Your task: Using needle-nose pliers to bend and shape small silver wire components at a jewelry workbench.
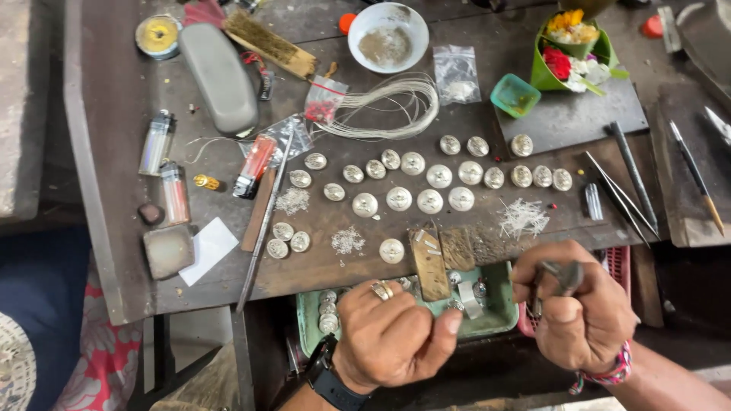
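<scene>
- Two lighters lie at the bench's left edge, near a white paper slip.
- A small clear bag holds red bits; another bag sits beside the bowl.
- Left hand, fisted, thumb out, hovers over the green tray.
- Right hand is clenched around pliers.

My bench is dark, worn wood. On it I see round silver domes in loose rows, a white bowl, a coil of wire, lighters, tweezers, a wire brush and a green cup.
</scene>
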